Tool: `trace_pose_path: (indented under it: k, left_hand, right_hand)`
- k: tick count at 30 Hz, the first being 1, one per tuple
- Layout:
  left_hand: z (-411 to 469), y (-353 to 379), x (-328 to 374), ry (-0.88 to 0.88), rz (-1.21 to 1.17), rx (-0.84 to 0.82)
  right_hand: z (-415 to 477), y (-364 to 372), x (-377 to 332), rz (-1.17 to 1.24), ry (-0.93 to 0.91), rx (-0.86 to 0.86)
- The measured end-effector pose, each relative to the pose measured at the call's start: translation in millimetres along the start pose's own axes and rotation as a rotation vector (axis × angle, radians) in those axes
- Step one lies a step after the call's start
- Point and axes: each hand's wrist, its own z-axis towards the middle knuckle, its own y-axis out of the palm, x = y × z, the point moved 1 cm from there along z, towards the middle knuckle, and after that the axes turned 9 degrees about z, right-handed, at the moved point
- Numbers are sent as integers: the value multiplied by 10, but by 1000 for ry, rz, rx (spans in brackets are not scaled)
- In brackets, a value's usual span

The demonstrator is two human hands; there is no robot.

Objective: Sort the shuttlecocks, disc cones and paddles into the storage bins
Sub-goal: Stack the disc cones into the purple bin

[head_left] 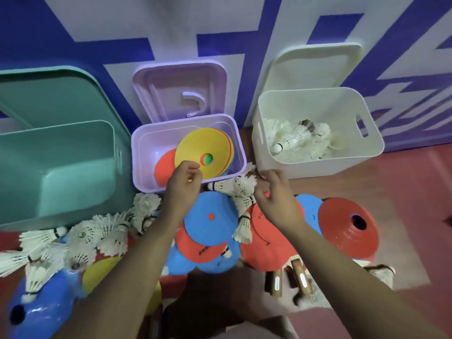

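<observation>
Three open bins stand along the wall: a green bin with nothing in it, a purple bin with a tilted yellow disc cone on others, and a white bin with shuttlecocks. My left hand hovers at the purple bin's front rim, fingers curled by the yellow cone's lower edge; any grip is unclear. My right hand pinches a shuttlecock just in front of the purple and white bins. Blue paddles and red paddles lie heaped below my hands.
Loose shuttlecocks are strewn in front of the green bin. A stack of red cones sits at the right, blue cones and a yellow cone at the lower left. Bin lids lean on the blue and white wall.
</observation>
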Motion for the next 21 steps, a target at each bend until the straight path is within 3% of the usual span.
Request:
trace_pose_path:
  k: [3,7,14,18,21]
  left_hand:
    - [-362,346,128,-54,-34,-80]
    - [-714,931,194,-132,105,-158]
    - [-954,1771,353,-243,425,-319]
    - [-968,2054,357,-222,563,-332]
    - [-984,2123,326,-220,608,-281]
  right_hand:
    - [-270,-215,395,-43,83,-6]
    - [-456,-477,968,-71,230,-123]
    - [-375,-574,1562,-67,308,-328]
    - [-185,-521,1692,-140,338,-321]
    - [-107,-480,1740,-68,366,-307]
